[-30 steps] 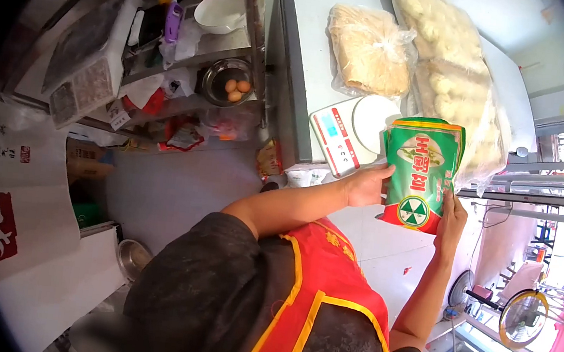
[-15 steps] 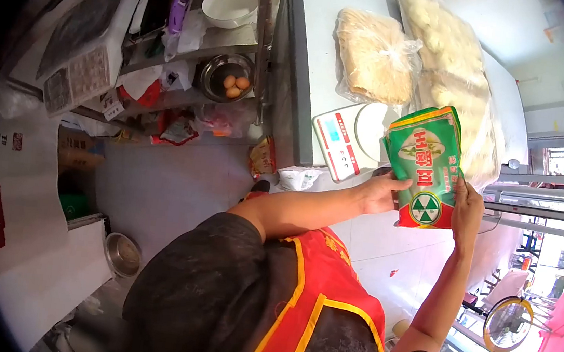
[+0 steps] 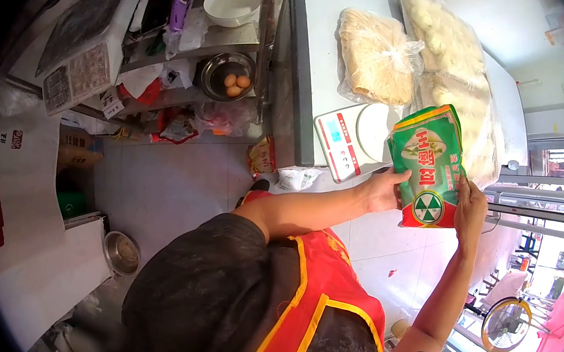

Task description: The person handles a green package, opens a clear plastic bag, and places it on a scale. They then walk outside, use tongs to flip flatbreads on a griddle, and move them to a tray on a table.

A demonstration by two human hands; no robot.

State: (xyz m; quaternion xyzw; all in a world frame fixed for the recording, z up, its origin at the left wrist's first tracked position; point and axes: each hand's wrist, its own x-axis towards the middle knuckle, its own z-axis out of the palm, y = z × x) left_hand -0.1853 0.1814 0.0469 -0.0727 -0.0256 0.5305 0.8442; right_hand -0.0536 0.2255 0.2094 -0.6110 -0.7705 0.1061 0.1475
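Observation:
Green packets point(image 3: 427, 164) with yellow and red edges, apparently stacked, are held up between both hands beside the table's edge. My left hand point(image 3: 385, 189) grips their left side, with the thumb on the printed front. On the right edge my right hand point(image 3: 472, 208) is closed around them. Just left of the packets, a white and red kitchen scale point(image 3: 338, 143) with a round white plate lies on the white table point(image 3: 314, 49). Farther back is a clear bag of thin, pale sheets or noodles point(image 3: 377, 55).
Large clear bags of pale, lumpy food point(image 3: 447, 42) cover the table's right side. Shelves at the left hold a white bowl point(image 3: 232, 6) and a metal bowl point(image 3: 209, 80) with several eggs. A fan point(image 3: 507, 326) stands at the lower right. A metal pot point(image 3: 122, 253) is at lower left.
The packets and both hands have shifted very slightly to the right in the view. The grip looks the same.

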